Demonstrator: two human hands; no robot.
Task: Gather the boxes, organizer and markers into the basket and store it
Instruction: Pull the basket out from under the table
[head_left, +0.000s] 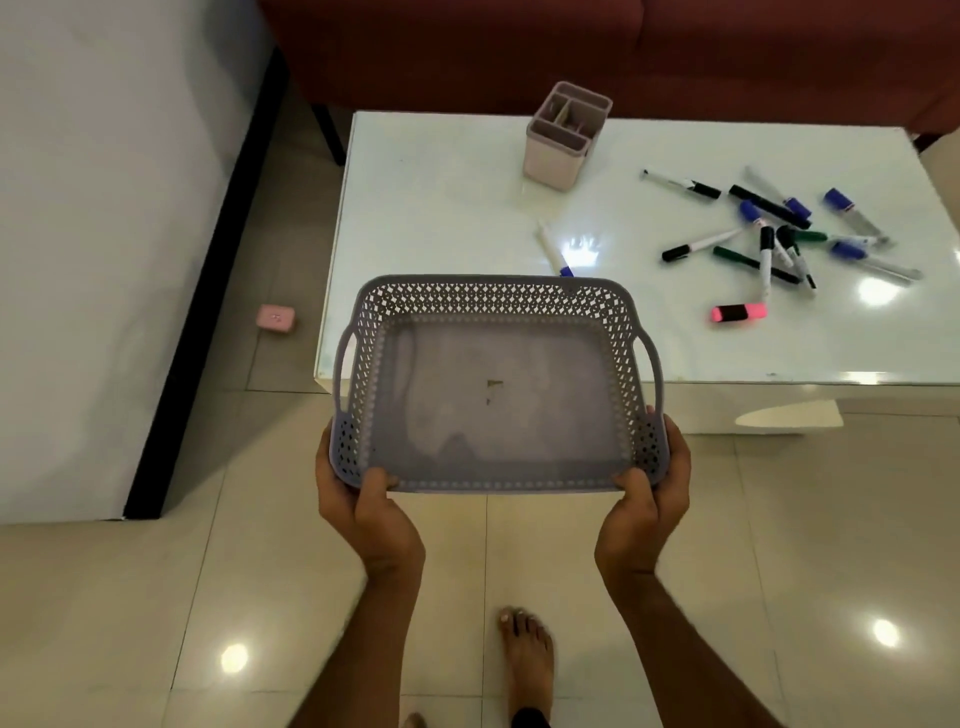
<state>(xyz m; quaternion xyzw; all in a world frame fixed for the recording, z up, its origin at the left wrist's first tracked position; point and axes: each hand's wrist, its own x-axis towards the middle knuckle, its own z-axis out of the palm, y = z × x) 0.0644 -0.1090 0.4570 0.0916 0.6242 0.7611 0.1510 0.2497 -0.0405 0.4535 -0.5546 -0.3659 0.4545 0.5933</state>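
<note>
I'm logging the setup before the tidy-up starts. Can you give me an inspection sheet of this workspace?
Surface: glossy white table, bare on its left part.
Job's things: grey perforated basket, empty, held in the air at the table's near edge; pink compartment organizer upright at the table's far side; markers scattered on the right; pink highlighter apart from the pile; one marker alone near the middle. No boxes on the table.
Clutter: small pink box on the floor by the left wall.
Hands: left hand and right hand grip the basket's near corners.
Cables: nothing seen.
Surroundings: tiled floor, red sofa behind.
</note>
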